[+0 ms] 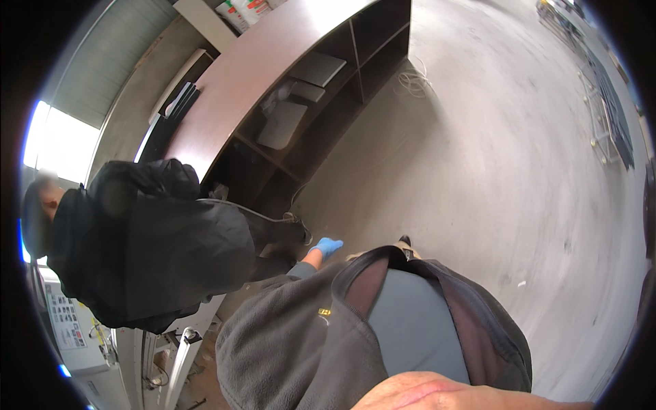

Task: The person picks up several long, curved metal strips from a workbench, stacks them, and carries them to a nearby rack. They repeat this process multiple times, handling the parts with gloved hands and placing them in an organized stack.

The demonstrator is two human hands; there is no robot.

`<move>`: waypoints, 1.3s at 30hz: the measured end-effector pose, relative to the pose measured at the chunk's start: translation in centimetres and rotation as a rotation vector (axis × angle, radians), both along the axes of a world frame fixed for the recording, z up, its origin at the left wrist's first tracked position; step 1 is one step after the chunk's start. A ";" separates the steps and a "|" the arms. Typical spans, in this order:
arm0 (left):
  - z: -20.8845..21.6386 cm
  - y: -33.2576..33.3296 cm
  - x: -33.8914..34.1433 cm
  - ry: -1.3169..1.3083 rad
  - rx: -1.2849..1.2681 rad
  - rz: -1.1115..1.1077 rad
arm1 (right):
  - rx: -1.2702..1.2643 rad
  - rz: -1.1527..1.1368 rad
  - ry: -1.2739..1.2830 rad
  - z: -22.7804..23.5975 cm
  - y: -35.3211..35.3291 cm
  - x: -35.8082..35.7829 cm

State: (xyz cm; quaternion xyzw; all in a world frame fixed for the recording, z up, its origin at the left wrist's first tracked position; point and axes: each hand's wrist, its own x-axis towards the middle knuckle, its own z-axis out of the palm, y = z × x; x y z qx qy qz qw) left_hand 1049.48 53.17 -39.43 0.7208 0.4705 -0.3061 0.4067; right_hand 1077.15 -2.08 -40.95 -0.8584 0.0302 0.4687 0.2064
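My left hand [329, 247], in a blue glove, hangs low in front of my dark jacket [287, 342]. Its fingers look loosely curled together, and nothing shows in them. It is nearest to the dark-trousered legs of a person [157, 253] in a black jacket, who stands close on my left. Neither of that person's hands can be made out. My right hand is not in view. One shoe tip [405, 240] of mine peeks out below the jacket's hem.
Ahead on the left runs a long brown counter [256, 55] with open shelves holding pale flat panels [282, 126]. A coiled white cable [413, 83] lies on the grey floor [506, 171] by its end. White machinery [82, 342] stands behind the person; a metal rack [605, 113] is at far right.
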 end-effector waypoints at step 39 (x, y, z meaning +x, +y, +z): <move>22.0 52.8 38.6 -0.016 1.530 0.953 | 1.444 0.986 -0.381 28.5 112.5 60.9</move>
